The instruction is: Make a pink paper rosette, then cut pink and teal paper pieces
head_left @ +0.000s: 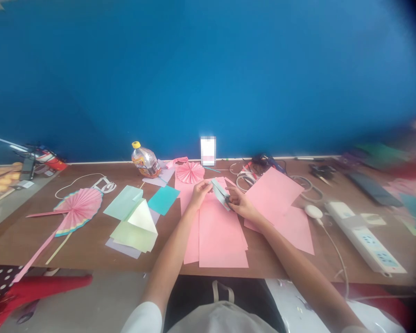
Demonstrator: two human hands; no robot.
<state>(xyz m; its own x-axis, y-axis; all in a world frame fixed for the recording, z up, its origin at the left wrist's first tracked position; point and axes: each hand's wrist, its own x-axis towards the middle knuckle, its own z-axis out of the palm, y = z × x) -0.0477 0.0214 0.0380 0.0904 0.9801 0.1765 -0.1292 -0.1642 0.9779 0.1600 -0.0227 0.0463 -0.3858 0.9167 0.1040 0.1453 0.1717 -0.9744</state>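
Note:
My left hand (200,193) pinches the upper left end of a small pale blue piece of paper (216,186), held above the pink sheets. On the other side, my right hand (241,203) is closed around dark scissors (227,199), whose blades lie at the paper. Whether the blades are cutting into it I cannot tell. Beneath both hands, long pink sheets of paper (222,240) lie stacked and partly overlapping. Just beyond my left hand rests a round pleated pink paper fan (190,172).
Left: a pleated fan with pink strips (79,208), pale green folded paper (135,231), a teal sheet (164,200) and a plastic bottle (146,162). Right: more pink sheets (273,194), a white power strip (365,238) and cables. A phone-like bright screen (208,151) stands by the blue wall.

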